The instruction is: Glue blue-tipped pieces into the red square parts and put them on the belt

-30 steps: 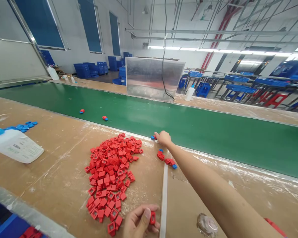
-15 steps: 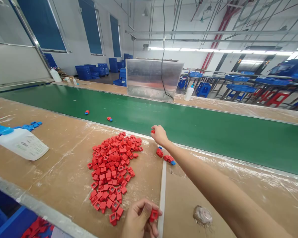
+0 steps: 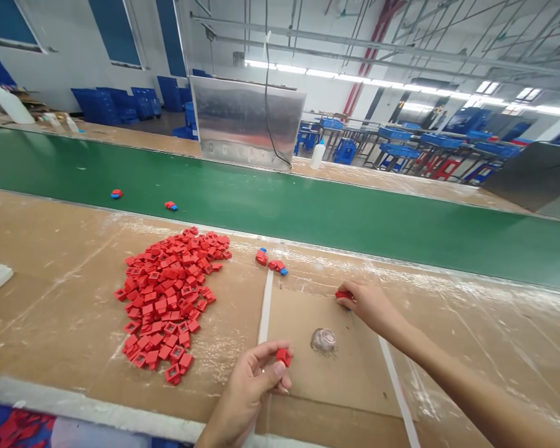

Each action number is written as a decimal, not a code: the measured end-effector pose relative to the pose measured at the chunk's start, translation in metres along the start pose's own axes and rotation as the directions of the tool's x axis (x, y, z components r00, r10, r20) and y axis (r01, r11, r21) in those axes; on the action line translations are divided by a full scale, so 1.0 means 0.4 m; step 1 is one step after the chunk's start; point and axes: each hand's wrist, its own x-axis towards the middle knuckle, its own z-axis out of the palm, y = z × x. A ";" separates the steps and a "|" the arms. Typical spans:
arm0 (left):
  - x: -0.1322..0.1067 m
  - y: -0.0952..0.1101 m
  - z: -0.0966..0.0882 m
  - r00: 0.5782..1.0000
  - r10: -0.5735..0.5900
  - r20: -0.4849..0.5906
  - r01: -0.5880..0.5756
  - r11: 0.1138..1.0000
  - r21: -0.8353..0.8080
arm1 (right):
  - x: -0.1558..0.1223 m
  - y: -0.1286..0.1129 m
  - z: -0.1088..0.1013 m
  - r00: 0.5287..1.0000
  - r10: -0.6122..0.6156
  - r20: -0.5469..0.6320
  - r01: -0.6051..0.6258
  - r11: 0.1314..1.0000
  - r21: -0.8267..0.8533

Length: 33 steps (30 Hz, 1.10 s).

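Note:
My left hand is closed on a small red plastic block, held between thumb and fingertips above the table's near side. My right hand pinches another red plastic piece; the fingers cover part of it. It is above the cardboard-covered table, right of a round, clear-coated lump. A large heap of red blocks, many with square openings, lies left of my hands. Two red-and-blue assembled pieces, one nearer the belt and one beside it, lie beyond my left hand.
A green conveyor belt runs across behind the table, carrying two red-and-blue pieces. Beyond it stand a metal panel and a white bottle. A bin with red parts sits below the table edge at lower left.
My right hand has moved from the belt's edge back over the table, still with a red piece. My left hand keeps its red block. The view has swung to the right.

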 end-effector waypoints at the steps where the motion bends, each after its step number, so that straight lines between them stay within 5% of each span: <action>1: 0.000 -0.004 0.004 1.000 -0.003 0.014 0.003 1.000 0.000 | -0.020 0.008 0.007 1.000 -0.012 -0.001 0.012 1.000 0.004; 10: 0.013 -0.038 0.030 0.995 -0.007 0.097 -0.003 0.995 0.105 | -0.123 0.025 0.009 0.995 -0.096 -0.017 0.097 0.991 0.091; 17: 0.007 -0.065 0.012 0.992 0.013 0.127 -0.035 0.984 0.172 | -0.207 -0.050 -0.051 0.983 -0.150 -0.105 0.177 0.927 0.331; 33: -0.007 -0.068 0.004 0.984 -0.040 0.171 0.028 0.997 0.076 | -0.234 -0.088 -0.007 0.934 -0.237 -0.266 0.293 0.937 0.193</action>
